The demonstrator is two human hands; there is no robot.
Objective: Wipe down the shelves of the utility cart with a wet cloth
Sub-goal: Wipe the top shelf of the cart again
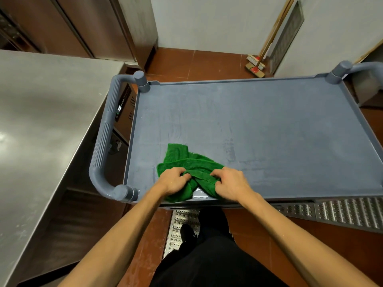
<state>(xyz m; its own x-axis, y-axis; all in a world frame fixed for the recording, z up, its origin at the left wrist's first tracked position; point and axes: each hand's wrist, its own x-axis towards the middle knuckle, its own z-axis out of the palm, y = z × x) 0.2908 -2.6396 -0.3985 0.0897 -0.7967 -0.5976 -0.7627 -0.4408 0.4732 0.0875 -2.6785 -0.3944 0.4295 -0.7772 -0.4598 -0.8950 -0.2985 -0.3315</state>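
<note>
A grey-blue utility cart stands in front of me, its top shelf [259, 125] flat and streaked with damp marks. A green cloth [182, 158] lies bunched on the shelf near its front left corner. My left hand [173, 180] grips the cloth's left fold. My right hand [230, 183] grips the fold beside it, a hand's width to the right. Part of the cloth hangs over the shelf's front rim between my hands. The lower shelves are hidden under the top one.
The cart's ribbed handle [105, 137] curves at the left, another handle [356, 70] at the far right. A steel counter [37, 121] runs close along the left. Brooms [256, 65] lean on the far wall. Metal floor grating [342, 212] lies below the cart.
</note>
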